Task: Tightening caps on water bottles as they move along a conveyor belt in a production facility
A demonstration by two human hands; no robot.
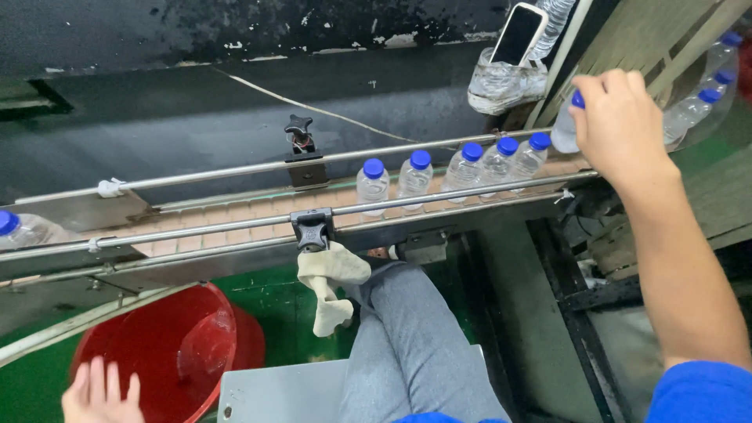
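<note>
even overhead light | dim dark backdrop | edges curve | sharp focus

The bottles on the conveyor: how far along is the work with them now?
Done: nothing clearly shows. In hand: the right hand grips a blue-capped bottle at the belt's right end. Left: five bottles stand between the rails; another bottle is far left. The left hand hovers open beside a red bucket.

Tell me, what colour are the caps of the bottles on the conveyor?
Blue, seen in the head view on the bottle caps.
</note>
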